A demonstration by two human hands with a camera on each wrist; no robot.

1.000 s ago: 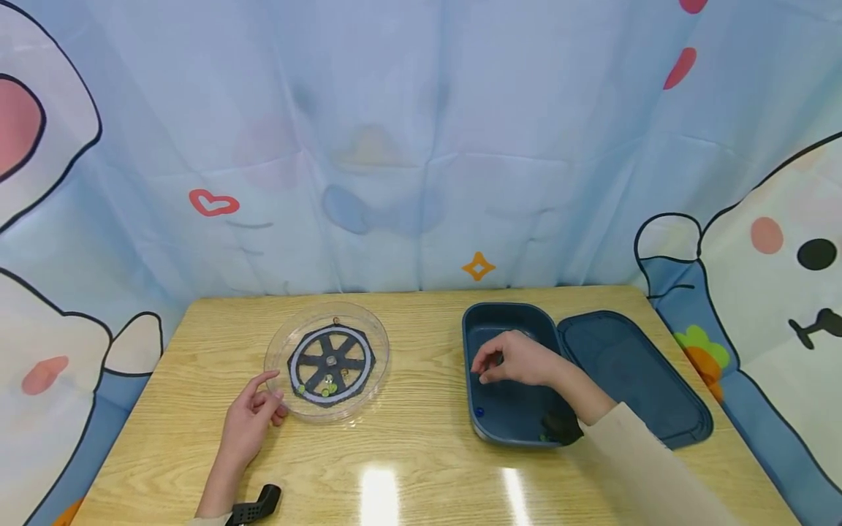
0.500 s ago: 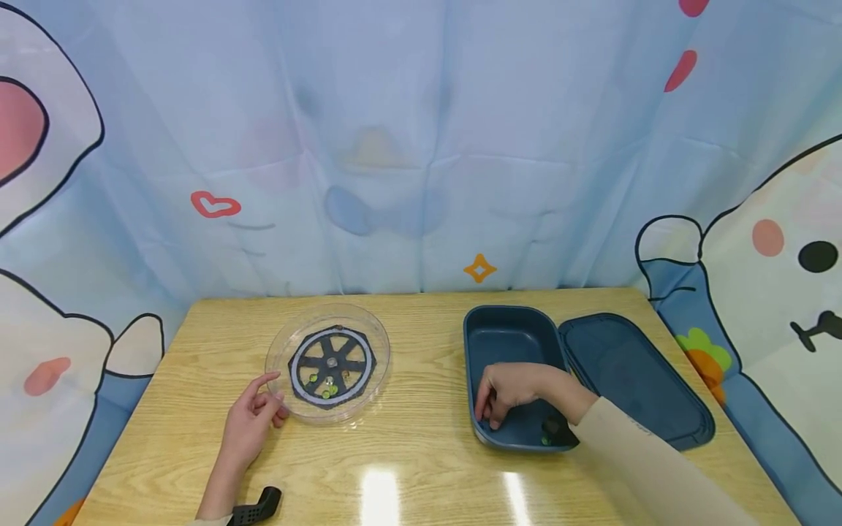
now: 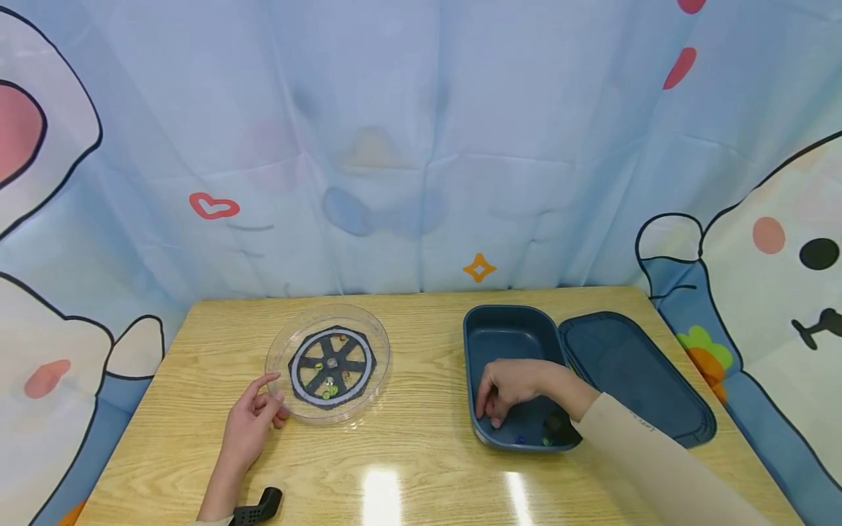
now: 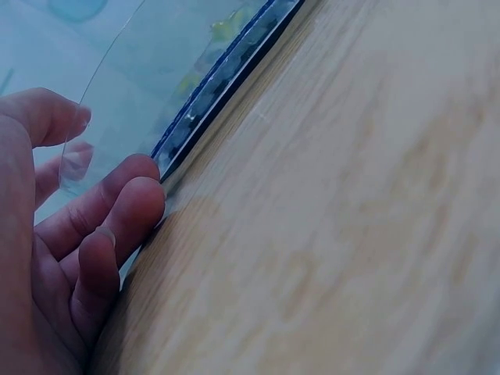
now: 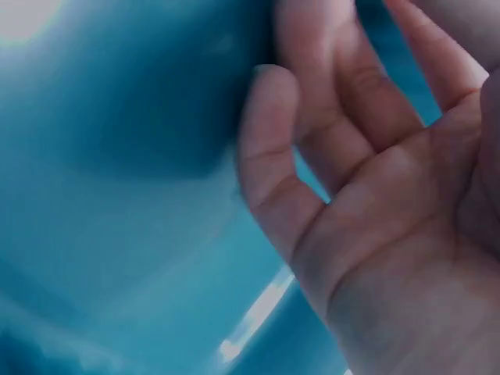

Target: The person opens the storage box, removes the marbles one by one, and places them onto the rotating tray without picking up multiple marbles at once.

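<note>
On the table's left part lies a round clear dish with a dark spoked wheel shape in it. Several small green, amber and clear balls, like marbles, lie in the dish. My left hand touches the dish's near-left edge with relaxed fingers, seen against the clear wall in the left wrist view. Inside a dark blue box, my right hand reaches down, fingers bent loosely toward the floor by the left wall. Two small balls, blue and green, lie near the box's front wall. Nothing shows between the right fingers.
A flat dark blue lid lies right of the box. The wooden table ends at a printed curtain behind. A black wrist strap sits on the left wrist, and the right forearm crosses the box's front-right corner.
My right hand has lowered toward the box's near-left part. The blue ball has moved right along the front wall. Some balls in the dish have shifted; my left hand stays at its edge.
</note>
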